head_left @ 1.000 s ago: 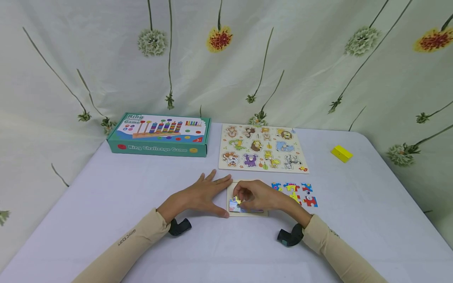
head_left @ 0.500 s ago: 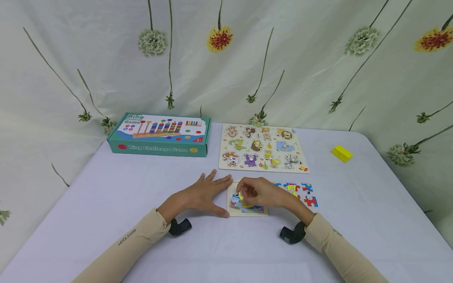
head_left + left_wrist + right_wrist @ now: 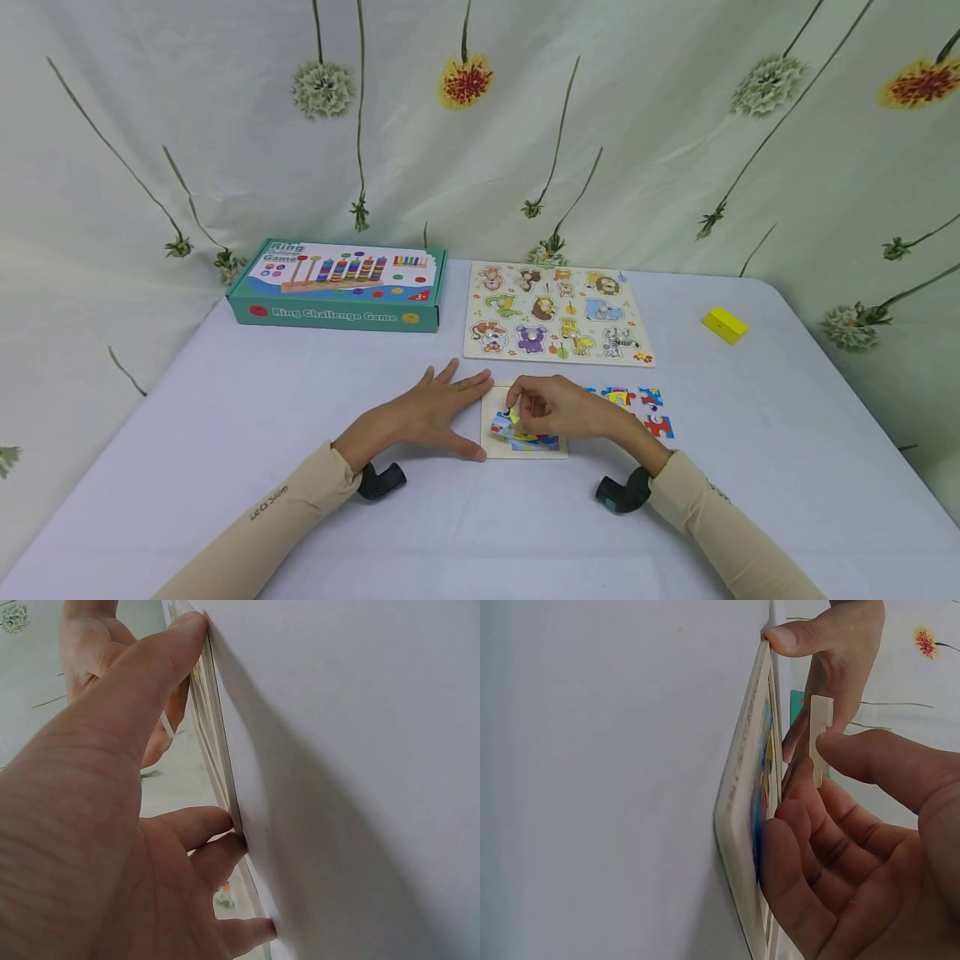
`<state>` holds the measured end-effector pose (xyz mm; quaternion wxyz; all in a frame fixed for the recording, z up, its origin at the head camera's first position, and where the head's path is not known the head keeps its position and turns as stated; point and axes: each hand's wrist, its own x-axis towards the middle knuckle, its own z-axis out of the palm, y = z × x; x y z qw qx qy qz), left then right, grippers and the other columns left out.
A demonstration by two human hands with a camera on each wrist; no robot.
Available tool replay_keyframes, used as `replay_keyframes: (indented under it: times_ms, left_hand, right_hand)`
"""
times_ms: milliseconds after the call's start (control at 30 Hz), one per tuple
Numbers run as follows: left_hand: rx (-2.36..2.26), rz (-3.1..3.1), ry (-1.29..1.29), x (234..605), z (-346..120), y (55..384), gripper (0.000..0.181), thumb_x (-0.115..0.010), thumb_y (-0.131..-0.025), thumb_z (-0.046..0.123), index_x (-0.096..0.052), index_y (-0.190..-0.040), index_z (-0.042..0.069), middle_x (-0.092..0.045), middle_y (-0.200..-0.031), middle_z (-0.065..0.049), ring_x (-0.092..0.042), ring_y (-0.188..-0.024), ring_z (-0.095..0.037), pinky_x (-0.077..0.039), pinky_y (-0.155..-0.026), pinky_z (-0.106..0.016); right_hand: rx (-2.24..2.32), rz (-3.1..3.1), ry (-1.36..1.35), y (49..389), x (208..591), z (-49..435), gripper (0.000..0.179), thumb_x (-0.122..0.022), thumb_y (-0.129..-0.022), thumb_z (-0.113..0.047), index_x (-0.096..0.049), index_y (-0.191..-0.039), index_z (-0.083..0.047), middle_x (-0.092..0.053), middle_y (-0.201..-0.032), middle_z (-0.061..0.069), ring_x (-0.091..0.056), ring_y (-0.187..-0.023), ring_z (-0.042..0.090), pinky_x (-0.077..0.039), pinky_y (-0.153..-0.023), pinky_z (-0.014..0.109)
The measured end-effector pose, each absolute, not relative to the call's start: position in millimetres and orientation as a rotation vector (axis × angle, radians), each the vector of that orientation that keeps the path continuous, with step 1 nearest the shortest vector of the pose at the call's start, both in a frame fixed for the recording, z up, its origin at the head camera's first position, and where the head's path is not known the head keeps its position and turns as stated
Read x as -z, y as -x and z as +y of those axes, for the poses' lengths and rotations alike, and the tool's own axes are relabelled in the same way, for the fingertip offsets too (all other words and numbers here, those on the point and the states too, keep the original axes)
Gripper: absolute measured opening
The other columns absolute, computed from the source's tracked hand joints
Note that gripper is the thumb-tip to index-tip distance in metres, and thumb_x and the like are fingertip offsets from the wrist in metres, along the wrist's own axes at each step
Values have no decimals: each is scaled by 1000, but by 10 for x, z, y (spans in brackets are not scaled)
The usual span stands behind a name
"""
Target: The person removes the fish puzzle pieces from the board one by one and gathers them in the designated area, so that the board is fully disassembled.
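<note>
My right hand (image 3: 558, 408) pinches a jigsaw piece (image 3: 501, 427) between thumb and fingers, just above a small wooden puzzle board (image 3: 487, 404). In the right wrist view the piece (image 3: 821, 712) stands edge-on, apart from the board (image 3: 731, 802), while a lower finger touches or nearly touches the board. My left hand (image 3: 431, 412) is spread, its thumb and fingertips against the board's left edge. Colourful printing (image 3: 543, 444) shows at the board's lower right; the right hand hides much of the rest. Loose jigsaw pieces (image 3: 658, 427) lie right of the board, partly behind the right hand.
Behind the board lies a larger animal peg puzzle (image 3: 517, 354). A green ring game box (image 3: 337, 317) stands at the back left. Far right on the white-covered table (image 3: 247, 400) sits a yellow block (image 3: 724, 326). A flowered cloth (image 3: 420, 167) hangs behind.
My right hand has raised the jigsaw piece from the board's lower left and shifted slightly right with it, uncovering printing at the lower right. My left hand has stayed put.
</note>
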<state>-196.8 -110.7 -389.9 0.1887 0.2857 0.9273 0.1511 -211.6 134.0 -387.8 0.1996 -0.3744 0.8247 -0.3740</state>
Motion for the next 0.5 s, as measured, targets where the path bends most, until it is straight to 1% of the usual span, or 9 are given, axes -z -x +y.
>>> replay_keyframes:
  times_ms: [500]
  left_hand:
    - [-418,2616,-795,3899,-1107,1956,102,-70,-72,65,-24,-153,23,-15,-159,11,4,-147,-33,2,-116,-55]
  right_hand:
    - [1079,2313,1033,2105,3865,1370,21,-69,-87,-12,-59,-105,-8,-56,-74,-4,-53,-65,9,-47,-61,21]
